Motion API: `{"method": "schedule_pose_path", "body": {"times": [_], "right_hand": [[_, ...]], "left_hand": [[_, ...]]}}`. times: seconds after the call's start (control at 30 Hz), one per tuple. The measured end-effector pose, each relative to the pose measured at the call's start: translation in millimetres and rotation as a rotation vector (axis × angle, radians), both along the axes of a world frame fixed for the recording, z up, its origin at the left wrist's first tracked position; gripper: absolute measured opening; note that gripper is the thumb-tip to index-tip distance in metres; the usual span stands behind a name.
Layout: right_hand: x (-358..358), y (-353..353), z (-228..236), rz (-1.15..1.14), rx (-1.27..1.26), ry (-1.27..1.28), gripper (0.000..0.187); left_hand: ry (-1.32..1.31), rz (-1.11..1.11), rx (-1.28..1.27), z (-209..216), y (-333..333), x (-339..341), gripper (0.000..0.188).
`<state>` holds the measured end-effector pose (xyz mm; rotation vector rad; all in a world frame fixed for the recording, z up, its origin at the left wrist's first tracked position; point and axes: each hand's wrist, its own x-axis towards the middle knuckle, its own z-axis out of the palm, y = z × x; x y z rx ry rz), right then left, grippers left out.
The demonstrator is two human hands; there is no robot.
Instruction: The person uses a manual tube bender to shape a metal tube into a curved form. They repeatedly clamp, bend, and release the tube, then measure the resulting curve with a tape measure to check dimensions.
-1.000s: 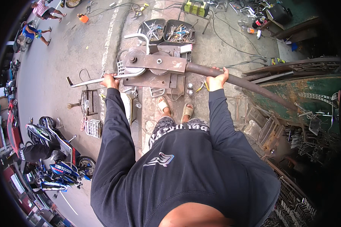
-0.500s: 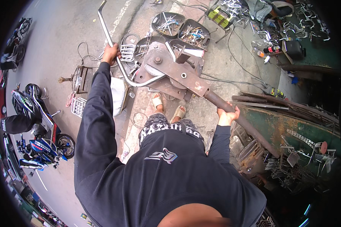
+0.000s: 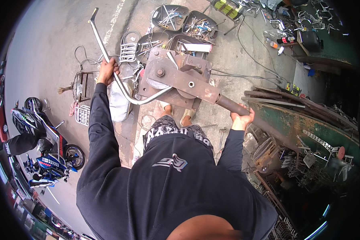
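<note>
My left hand [image 3: 107, 71] is wrapped around a shiny bent metal tube [image 3: 101, 45]. The tube's free end rises to the far left, and its lower part curves into a rusty pipe bender [image 3: 176, 82] in front of me. A short piece of tube sticks up on the bender's far side. My right hand [image 3: 242, 119] is closed around the bender's long brown pipe lever [image 3: 268, 130], which slants down to the right. Part of those fingers is hidden under the lever. My feet in sandals [image 3: 188, 116] stand just below the bender, partly covered by it.
Black open cases [image 3: 171, 18] of tools lie beyond the bender. A small metal rack [image 3: 128, 52] and a white padded piece [image 3: 120, 105] sit to its left. Long metal bars [image 3: 284, 100] are stacked at right, above scrap metal. A motorcycle [image 3: 52, 156] stands at left.
The view has shifted, with the bender now lower and slightly left in it. The lever lies at a flatter slant. Both hands keep their grips.
</note>
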<state>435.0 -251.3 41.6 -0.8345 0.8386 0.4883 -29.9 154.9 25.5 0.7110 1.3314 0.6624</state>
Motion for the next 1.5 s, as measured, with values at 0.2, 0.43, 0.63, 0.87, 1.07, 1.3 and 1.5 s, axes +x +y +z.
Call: {"method": "schedule_pose_path", "body": {"times": [0.2, 0.43, 0.63, 0.87, 1.07, 1.3, 1.5], "right_hand": [[16, 14, -12, -0.005, -0.032, -0.025, 0.028], [15, 9, -5, 0.046, 0.014, -0.074, 0.028], [9, 3, -11, 0.034, -0.045, 0.045, 0.031], [24, 21, -10, 0.104, 0.023, 0.084, 0.031], [9, 3, 8, 0.14, 0.109, 0.007, 0.029], [12, 7, -1, -0.05, -0.093, 0.127, 0.027], [11, 11, 11, 0.043, -0.023, 0.027, 0.025]], "left_hand": [[0.023, -0.278, 0.073, 2, 13, 6, 0.014], [-0.034, -0.228, 0.073, 6, 16, 12, 0.01], [0.058, -0.094, 0.017, 1, 16, 6, 0.013], [0.241, -0.289, 0.106, -33, 40, -4, 0.013], [0.278, -0.183, 0.084, -6, 35, 14, 0.011], [0.385, -0.542, 0.323, 33, 48, 58, 0.014], [0.444, -0.733, 0.434, 39, 69, 72, 0.024]]}}
